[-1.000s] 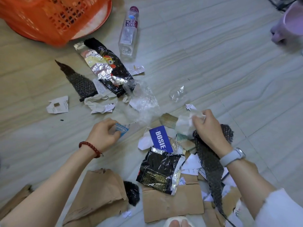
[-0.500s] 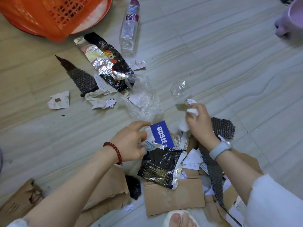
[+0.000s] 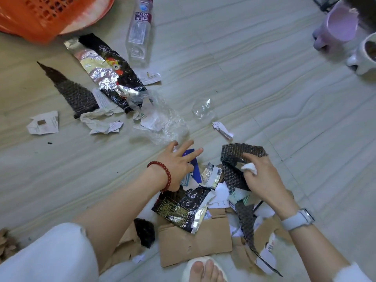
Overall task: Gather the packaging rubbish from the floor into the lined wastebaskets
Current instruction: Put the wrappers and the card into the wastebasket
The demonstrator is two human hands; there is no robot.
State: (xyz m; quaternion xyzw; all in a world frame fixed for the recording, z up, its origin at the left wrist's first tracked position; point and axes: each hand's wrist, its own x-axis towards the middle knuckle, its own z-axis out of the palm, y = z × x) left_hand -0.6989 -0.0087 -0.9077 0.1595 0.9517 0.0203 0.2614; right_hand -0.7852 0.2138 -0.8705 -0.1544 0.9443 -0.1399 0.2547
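Packaging rubbish lies scattered on the pale floor. My left hand [image 3: 179, 163] rests with spread fingers on a blue card [image 3: 195, 169]; a small blue-and-white label [image 3: 186, 179] lies under its palm. My right hand [image 3: 262, 176] is closed on a white paper wad [image 3: 250, 167] and pinches a black bubble-wrap strip [image 3: 242, 152], which trails down over the pile. A black foil bag [image 3: 183, 206] and a torn cardboard sheet [image 3: 195, 241] lie below my hands. The orange basket [image 3: 40, 13] with a white liner sits at the top left.
A clear bottle [image 3: 139, 31], a foil snack bag [image 3: 107, 72], a black mesh wedge [image 3: 73, 92], clear film [image 3: 162, 121] and paper scraps [image 3: 43, 123] lie farther out. A purple container [image 3: 337, 25] and a white one [image 3: 364, 55] stand top right. My foot [image 3: 205, 269] is at the bottom edge.
My left hand moved right onto the blue card and spread its fingers, the small label now under its palm. My right hand shifted right, lifting the top of the black strip.
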